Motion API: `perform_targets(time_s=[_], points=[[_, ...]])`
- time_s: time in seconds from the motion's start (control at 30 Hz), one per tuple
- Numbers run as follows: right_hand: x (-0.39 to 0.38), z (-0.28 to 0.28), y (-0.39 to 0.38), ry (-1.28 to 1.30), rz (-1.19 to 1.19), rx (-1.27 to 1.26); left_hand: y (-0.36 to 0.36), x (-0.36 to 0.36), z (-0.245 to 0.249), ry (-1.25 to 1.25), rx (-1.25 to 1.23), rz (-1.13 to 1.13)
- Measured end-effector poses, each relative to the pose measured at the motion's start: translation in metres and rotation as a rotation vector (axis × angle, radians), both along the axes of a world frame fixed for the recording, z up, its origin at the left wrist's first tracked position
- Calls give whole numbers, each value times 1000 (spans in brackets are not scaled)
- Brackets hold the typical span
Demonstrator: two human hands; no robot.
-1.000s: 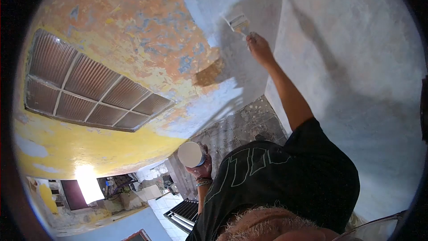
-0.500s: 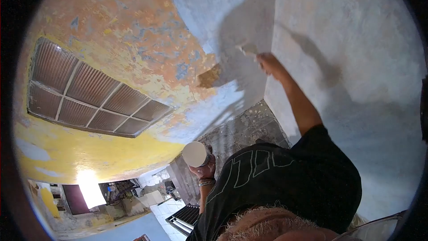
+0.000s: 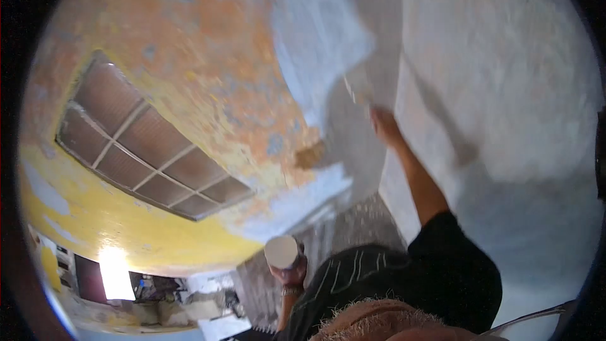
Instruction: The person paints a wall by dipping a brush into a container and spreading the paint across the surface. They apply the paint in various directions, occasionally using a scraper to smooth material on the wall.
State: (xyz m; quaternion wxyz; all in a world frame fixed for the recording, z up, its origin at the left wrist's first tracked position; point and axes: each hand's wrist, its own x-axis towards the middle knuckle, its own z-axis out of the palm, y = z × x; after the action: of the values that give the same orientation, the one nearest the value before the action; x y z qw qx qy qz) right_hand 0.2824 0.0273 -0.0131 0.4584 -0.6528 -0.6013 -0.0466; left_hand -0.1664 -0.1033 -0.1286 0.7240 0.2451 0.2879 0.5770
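Up near the wall corner, my right hand [image 3: 386, 125] is wrapped round the handle of a putty knife [image 3: 358, 96]. Its pale, blurred blade lies close to the whitish filler coat on the wall [image 3: 319, 38]. Low in the view, my left hand [image 3: 291, 274] grips a round tub [image 3: 281, 252], its top a smooth off-white disc. A bracelet circles the left wrist. Left of the knife, the filler coat meets old peeling orange and yellow paint [image 3: 221, 88], with a small brown patch [image 3: 310, 156] along that border.
A window with ribbed panes and pale bars [image 3: 148, 142] is set in the peeling wall. The adjoining wall [image 3: 492, 76] on the right is whitish and carries my arm's shadow. Grey floor [image 3: 353, 227] lies below. A bright light [image 3: 117, 275] shines at the lower left, near clutter.
The view has tilted, so walls and window sit lower and further right. My right hand with the putty knife appears lower; the left hand still holds the tub.
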Motion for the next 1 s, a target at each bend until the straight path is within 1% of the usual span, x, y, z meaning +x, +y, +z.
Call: perform_targets(time_s=[0.03,0.07,0.1,0.13,0.17,0.2,0.23,0.27,0.3,0.33,0.37,0.4,0.43,0.47,0.5,0.53,0.57,0.6,0.63,0.67,0.7,0.77,0.83,0.87,0.93,0.97,1.0], points=[[7,-59,13,-366,-64,43,-8,30,52,303,138,219],[-4,-85,0,79,51,-190,-9,29,67,-23,-1,132],[-5,-130,-6,-341,32,-331,-9,26,71,-343,-138,27],[-25,-121,-32,216,95,-551,-4,22,58,-356,-110,32],[-20,-168,-35,140,12,-533,2,19,36,-316,-89,90],[-25,-146,-41,367,26,-714,10,17,25,-276,-74,149],[-36,-113,-59,599,39,-899,11,16,30,-286,-62,153],[-36,-99,-59,590,43,-895,7,12,39,-338,-55,50],[-30,-81,-52,275,49,-735,5,10,45,-390,-47,-55],[-24,-57,-46,-33,52,-568,5,12,49,-396,-43,-53],[-27,-8,-43,-138,49,-594,5,15,54,-373,-106,51],[-33,52,-44,-326,37,-598,5,17,56,-348,-170,154],[-31,88,-33,-473,0,-575,4,16,57,-350,-174,154],[-30,129,-23,-624,-11,-496,4,14,57,-395,-169,96],[-26,163,-8,-718,-114,-417,5,13,58,-438,-161,35],[-29,212,-8,-862,-168,-275,6,14,59,-436,-158,28],[-34,258,-10,-983,-235,-247,6,17,61,-415,-172,99],[-34,299,-13,-1022,-212,-110,8,18,63,-396,-185,172],[-44,337,-17,-1063,-334,-82,9,17,62,-398,-184,170],[-49,370,-22,-1132,-405,-52,8,15,59,-389,-169,153],[-48,396,-22,-1143,-448,5,7,14,58,-381,-151,135],[-55,442,-36,-1209,-496,17,6,12,59,-427,-184,146],[-76,479,-61,-1060,-554,-39,6,11,57,-474,-218,160],[-86,491,-71,-1062,-553,-41,8,11,54,-451,-189,195],[-99,507,-82,-869,-754,4,8,9,52,-429,-162,225],[-83,510,-67,-871,-759,3,8,5,52,-454,-172,183],[-63,515,-42,-872,-670,369,9,4,54,-478,-180,139]])
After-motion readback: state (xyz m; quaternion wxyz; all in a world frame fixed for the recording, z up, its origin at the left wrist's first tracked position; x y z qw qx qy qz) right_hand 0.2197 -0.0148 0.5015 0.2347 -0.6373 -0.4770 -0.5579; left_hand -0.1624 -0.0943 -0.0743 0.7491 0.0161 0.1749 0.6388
